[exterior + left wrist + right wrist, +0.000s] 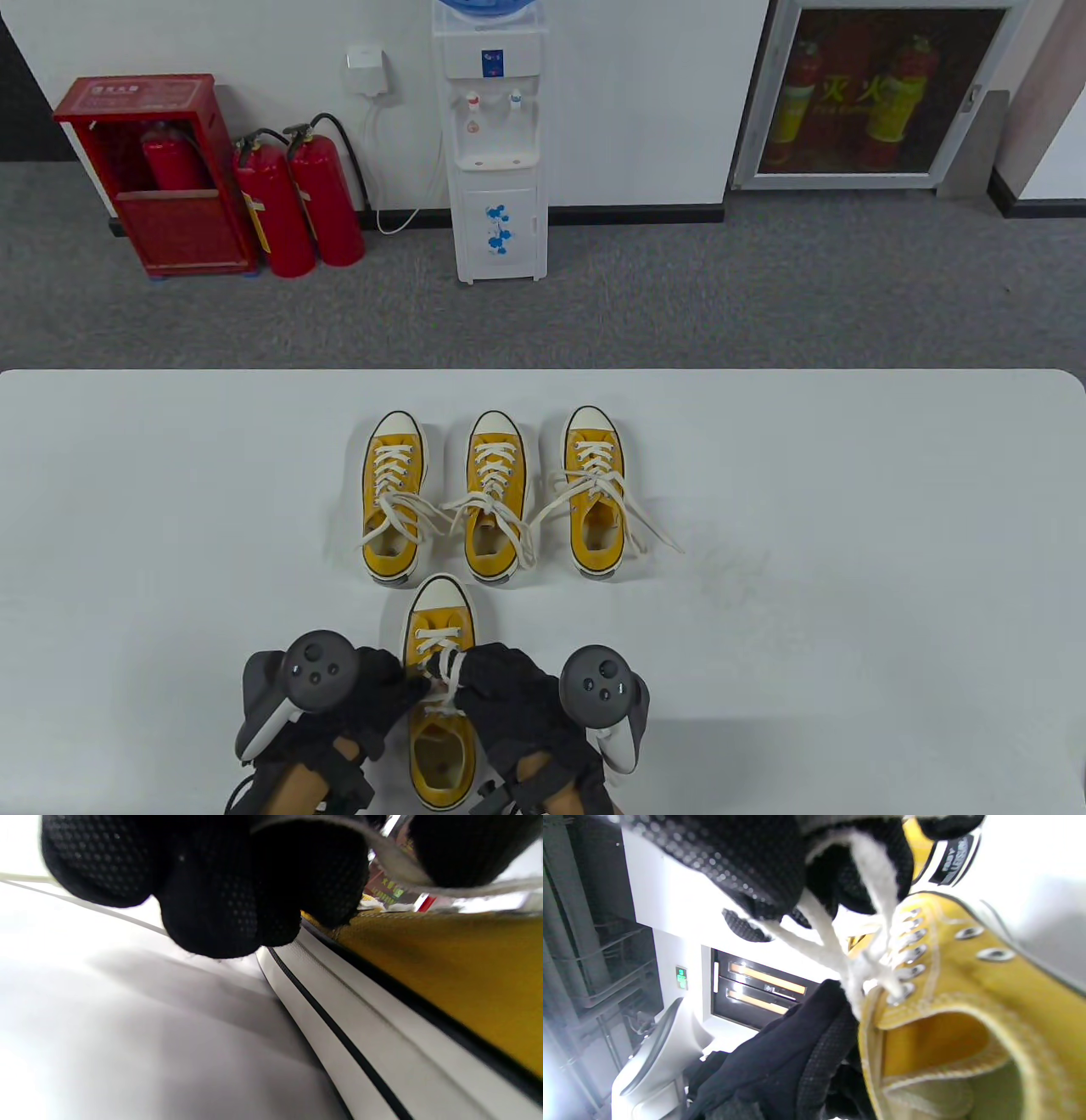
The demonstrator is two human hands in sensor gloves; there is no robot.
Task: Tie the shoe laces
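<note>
Four yellow sneakers on white table point(848, 509). Three in a row mid-table, toes pointing away from the person: left shoe point(393, 497), middle shoe point(495, 497), right shoe point(596, 492) — all w/ white laces lying loose, ends spilling onto the table beside them.

Fourth shoe point(439, 692) sits nearest the person, close to bottom edge, betw. both hands, toe also pointing away.

Left hand point(361, 696) at shoe's left side, fingers curled; wrist view shows a lace strand point(398, 861) running across the gloved fingers point(220, 887) — pinched, as far as visible.

Right hand point(509, 696) over shoe's right side, fingers curled round white laces point(840, 955) just above the top eyelets; strands run taut from eyelets up into the glove.

Laces point(445, 675) cross betw. the two hands over the tongue. Cannot tell whether a knot is formed.

Behind the table: water dispenser point(496, 144), fire extinguishers point(297, 204) on grey floor.
</note>
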